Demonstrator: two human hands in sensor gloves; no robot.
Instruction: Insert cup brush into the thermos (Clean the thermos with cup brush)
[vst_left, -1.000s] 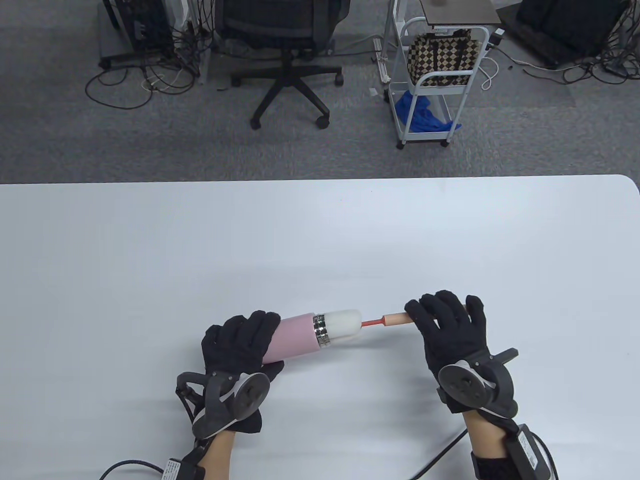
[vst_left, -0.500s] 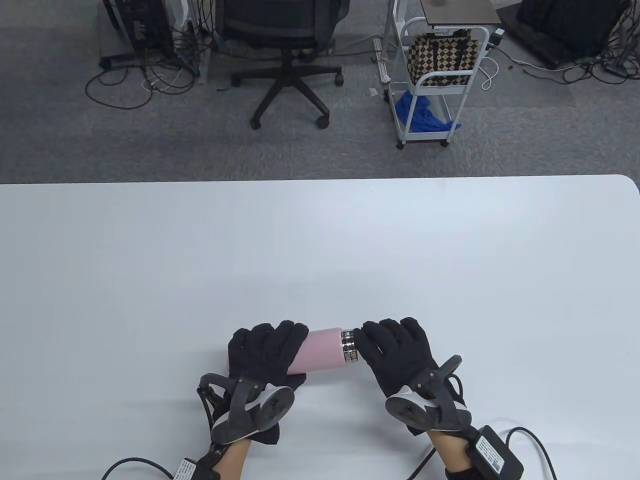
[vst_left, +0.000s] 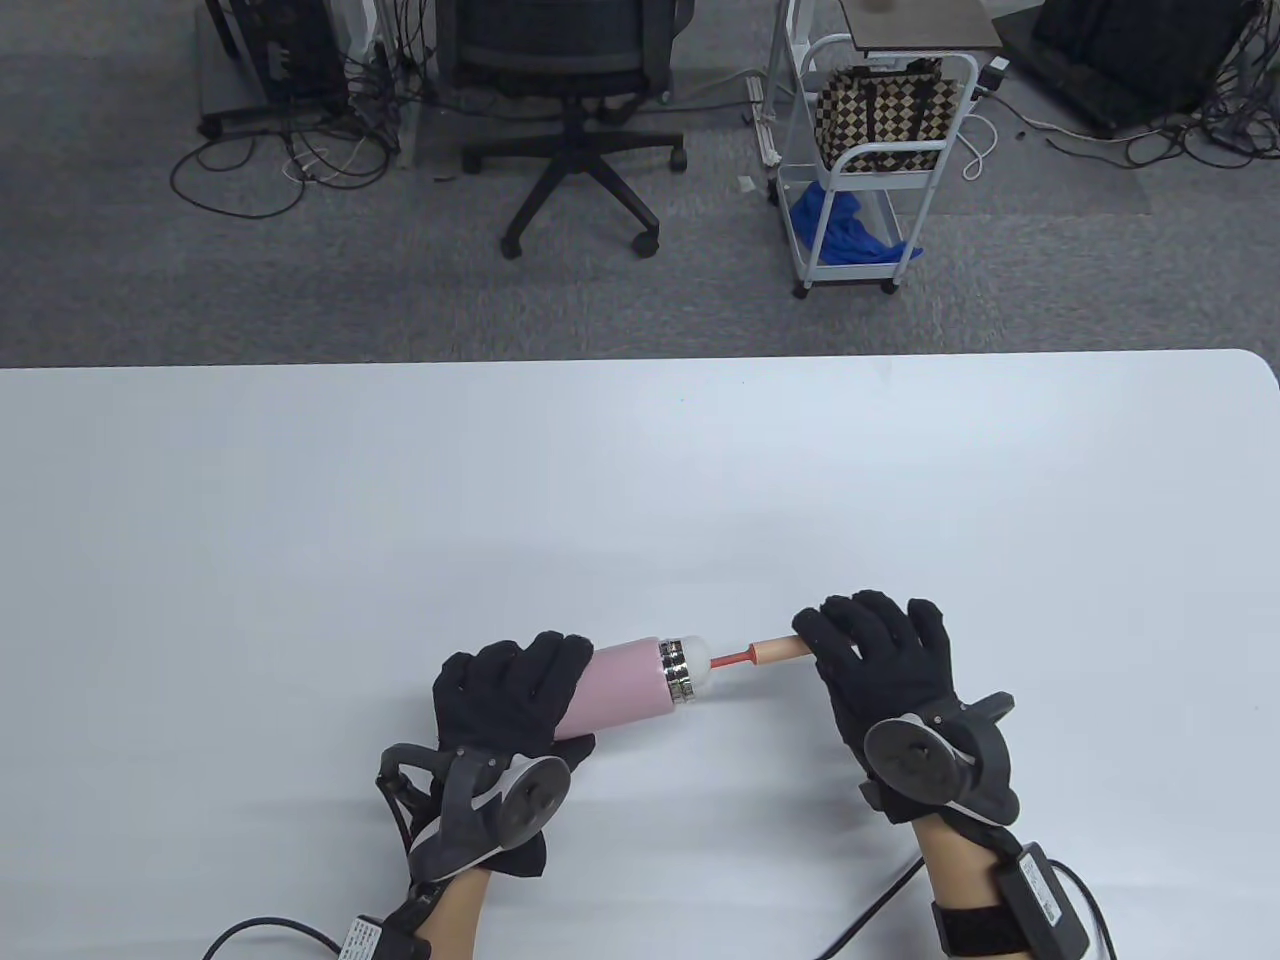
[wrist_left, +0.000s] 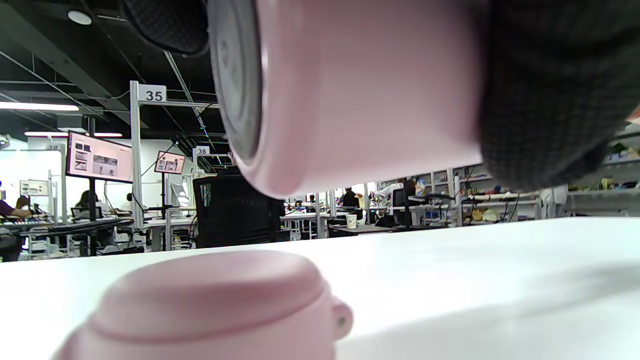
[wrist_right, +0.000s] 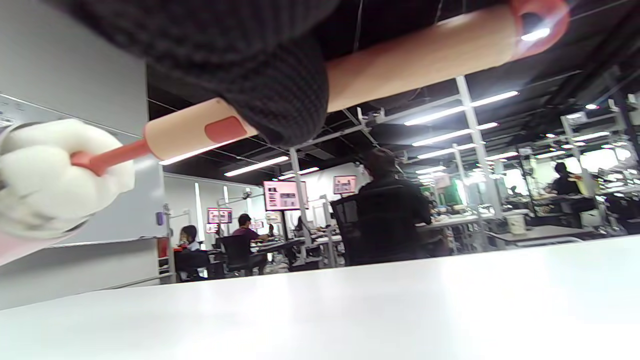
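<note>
Overhead, the left hand (vst_left: 510, 690) wraps the smooth, matte pink thermos (vst_left: 625, 685), a cylinder held lying sideways just above the white bench (vst_left: 640, 480), its ribbed silver neck ring facing right. Only a rounded nub of the cup brush (vst_left: 745, 657) and its soft white sponge head shows at the mouth; a thin red stem joins a pale wooden handle, which the right hand (vst_left: 880, 670) grips with curled fingers. Closer in, the left wrist view shows a domed pink lid (wrist_left: 210, 310) resting on the bench below the thermos's flat grey base, hidden from above.
</note>
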